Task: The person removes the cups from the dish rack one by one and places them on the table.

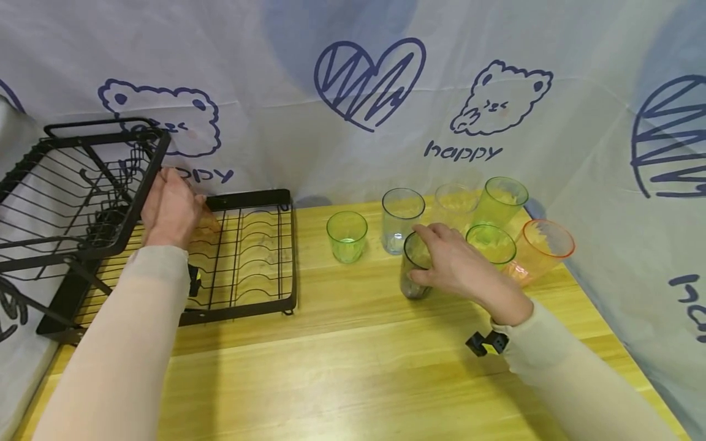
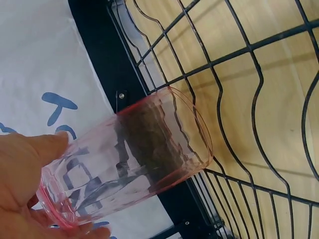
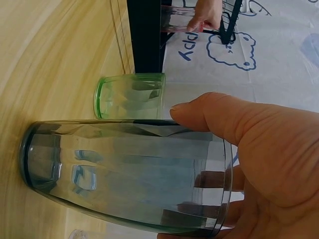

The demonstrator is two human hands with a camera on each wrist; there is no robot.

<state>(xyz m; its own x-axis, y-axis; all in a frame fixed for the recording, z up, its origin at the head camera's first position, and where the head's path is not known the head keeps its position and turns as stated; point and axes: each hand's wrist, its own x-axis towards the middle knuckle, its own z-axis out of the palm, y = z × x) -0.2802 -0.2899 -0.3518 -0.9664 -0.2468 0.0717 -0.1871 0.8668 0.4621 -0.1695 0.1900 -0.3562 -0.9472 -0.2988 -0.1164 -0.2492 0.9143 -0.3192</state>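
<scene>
My left hand (image 1: pixel 171 211) reaches under the rack's upper tier and grips a clear pink tumbler (image 2: pixel 109 159) by its thick base. That tumbler is upside down, its rim at the wires of the black dish rack (image 1: pixel 294 257); whether it bears its full weight there I cannot tell. On the wooden table (image 1: pixel 331 367), my right hand (image 1: pixel 460 266) holds a grey-tinted tumbler (image 3: pixel 124 169) near its rim, thumb on one side and fingers on the other. This one stands upright. A blue-tinted tumbler (image 1: pixel 401 223) is just behind it, and a short green cup (image 1: pixel 347 239) to its left.
Right of the grey tumbler stand two green tumblers (image 1: pixel 491 245) (image 1: pixel 499 202), an orange one (image 1: pixel 543 251) and a clear one (image 1: pixel 455 205). The rack's upper tier (image 1: pixel 140 211) overhangs at left. A printed cloth (image 1: pixel 265 122) hangs behind the table.
</scene>
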